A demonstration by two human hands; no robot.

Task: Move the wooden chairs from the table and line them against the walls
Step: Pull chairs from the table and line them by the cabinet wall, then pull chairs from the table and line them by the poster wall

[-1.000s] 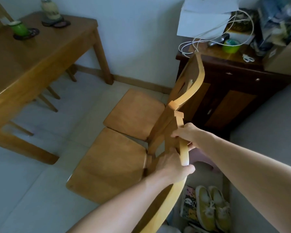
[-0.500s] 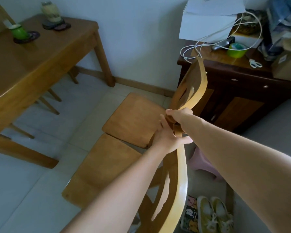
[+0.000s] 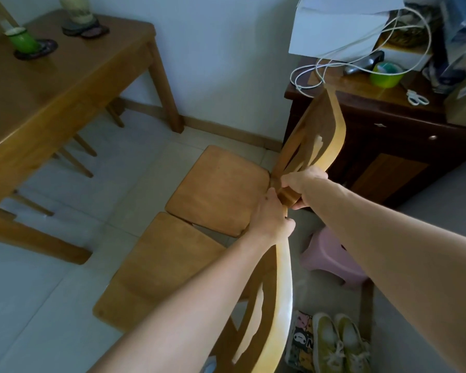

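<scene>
Two wooden chairs stand side by side on the pale tiled floor [image 3: 51, 305], their seats almost touching at the corners. The near chair [image 3: 167, 267] sits at about 6 o'clock in the view, its curved backrest rising toward the camera at the bottom edge. The far chair [image 3: 221, 189] sits just past it toward 12 o'clock, its backrest rising toward 1 o'clock beside a dark wooden cabinet [image 3: 393, 146].

The left hand [image 3: 271, 219] wraps the upper end of the near chair's backrest, fingers [image 3: 289, 224] clenched around the rail. The right hand [image 3: 303, 184] grasps the lower end of the far chair's backrest, fingers curled over the wood. The two hands are close together where the backrests meet.

The wooden bench [image 3: 46, 84] fills the 10 o'clock area, with a green cup [image 3: 23, 40] on a dark saucer and a pale ornament on its top. Slanted chair legs show under it.

At 4 o'clock a pink stool [image 3: 334, 262] stands on the floor, and yellow shoes [image 3: 339, 343] lie at 5 o'clock. On the cabinet top are a white box [image 3: 336, 28], a looped white cable [image 3: 320, 65], a green bowl [image 3: 385, 75] and scissors [image 3: 417, 98].
</scene>
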